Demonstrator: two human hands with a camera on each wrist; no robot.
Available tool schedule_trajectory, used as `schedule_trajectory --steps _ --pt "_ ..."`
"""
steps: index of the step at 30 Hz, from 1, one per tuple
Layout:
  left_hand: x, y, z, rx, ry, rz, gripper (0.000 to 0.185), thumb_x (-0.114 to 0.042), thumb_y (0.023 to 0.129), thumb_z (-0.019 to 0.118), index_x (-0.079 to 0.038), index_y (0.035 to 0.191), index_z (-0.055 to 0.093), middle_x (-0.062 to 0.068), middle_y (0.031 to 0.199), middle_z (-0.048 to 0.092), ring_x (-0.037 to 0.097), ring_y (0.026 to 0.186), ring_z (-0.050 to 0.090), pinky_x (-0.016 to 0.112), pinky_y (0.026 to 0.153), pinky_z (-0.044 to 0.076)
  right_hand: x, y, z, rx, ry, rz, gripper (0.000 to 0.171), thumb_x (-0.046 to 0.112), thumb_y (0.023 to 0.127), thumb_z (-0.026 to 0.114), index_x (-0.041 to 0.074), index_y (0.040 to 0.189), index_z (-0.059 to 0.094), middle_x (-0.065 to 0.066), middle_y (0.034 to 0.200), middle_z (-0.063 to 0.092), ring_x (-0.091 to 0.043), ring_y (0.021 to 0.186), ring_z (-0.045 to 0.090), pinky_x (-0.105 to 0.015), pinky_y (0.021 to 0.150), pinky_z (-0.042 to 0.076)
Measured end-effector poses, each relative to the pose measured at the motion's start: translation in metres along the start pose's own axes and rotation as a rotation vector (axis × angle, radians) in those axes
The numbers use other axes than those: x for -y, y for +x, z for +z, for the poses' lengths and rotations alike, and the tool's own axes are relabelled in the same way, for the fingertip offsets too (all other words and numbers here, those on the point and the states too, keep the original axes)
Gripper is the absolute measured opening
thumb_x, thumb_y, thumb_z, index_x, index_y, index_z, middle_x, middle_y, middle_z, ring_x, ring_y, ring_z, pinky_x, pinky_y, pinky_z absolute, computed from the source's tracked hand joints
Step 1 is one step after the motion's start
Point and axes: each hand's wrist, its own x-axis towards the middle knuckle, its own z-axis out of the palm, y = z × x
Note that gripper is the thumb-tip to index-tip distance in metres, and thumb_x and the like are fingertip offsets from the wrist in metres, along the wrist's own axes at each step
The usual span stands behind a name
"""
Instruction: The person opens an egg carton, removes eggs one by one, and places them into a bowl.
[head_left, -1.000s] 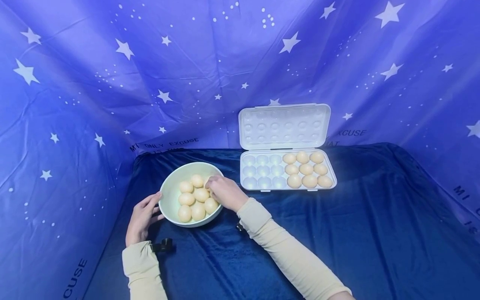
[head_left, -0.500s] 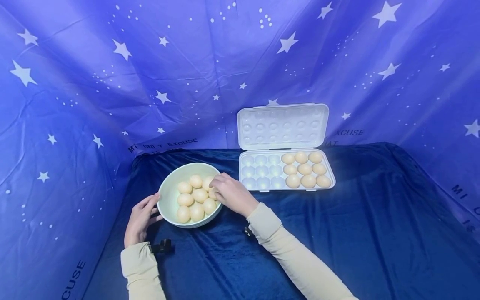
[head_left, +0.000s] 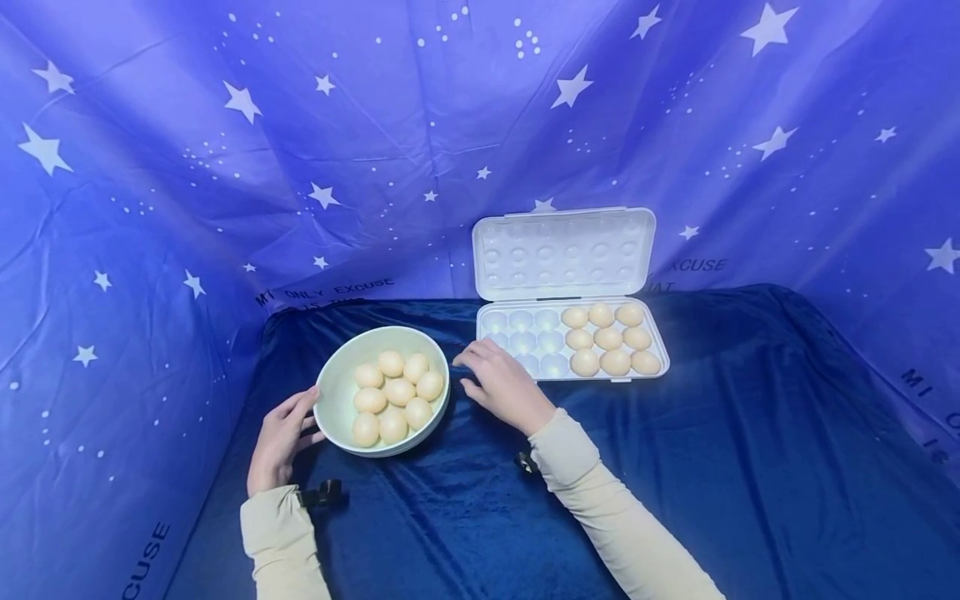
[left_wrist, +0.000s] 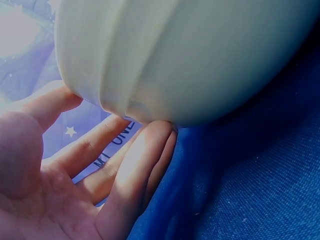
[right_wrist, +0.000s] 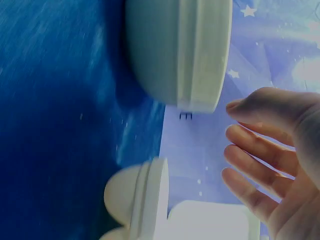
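Note:
A pale green bowl (head_left: 341,417) holds several light-brown eggs (head_left: 400,392) lying loosely together. My left hand (head_left: 279,442) touches the bowl's left side; in the left wrist view its extended fingers (left_wrist: 147,155) rest against the outer wall under the rim. Between the bowl and the egg carton, my right hand (head_left: 506,385) hovers with relaxed fingers and nothing in them. It stands apart from the bowl, as the right wrist view of the empty palm (right_wrist: 300,200) also shows. The white plastic egg carton (head_left: 567,303) lies with its lid up, eggs filling its right half and bare hollows on the left.
A dark blue cloth (head_left: 712,467) covers the table. Behind it hangs a blue-purple curtain (head_left: 420,225) with white stars, which also closes off both sides. The raised carton lid (head_left: 566,254) stands up at the back, against or close to the curtain.
My right hand has drawn out of the bowl and moved right, leaving an egg at the bowl's right side. The left hand and the carton stay put.

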Motion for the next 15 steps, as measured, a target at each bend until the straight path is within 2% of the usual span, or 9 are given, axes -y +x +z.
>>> schedule_trajectory --steps 10,15 --pt "0.0 -0.001 0.0 -0.004 0.001 -0.005 0.066 -0.047 0.096 0.063 -0.001 0.14 0.049 -0.016 0.098 0.062 0.0 0.084 0.067 0.024 0.075 0.062 -0.022 -0.02 -0.015 -0.019 -0.028 0.085 0.022 0.004 0.084 0.073 0.006 0.106 0.07 -0.005 0.107 0.067 -0.024 0.103 0.059 -0.037 0.091 0.053" --pt "-0.001 -0.001 0.001 0.0 0.011 -0.005 0.068 -0.048 0.096 0.063 0.0 0.142 0.048 -0.014 0.1 0.062 0.0 0.084 0.067 0.024 0.076 0.062 -0.033 -0.032 -0.022 -0.054 -0.033 0.124 0.023 0.005 0.083 0.074 0.006 0.105 0.07 -0.006 0.105 0.067 -0.024 0.101 0.059 -0.038 0.086 0.055"
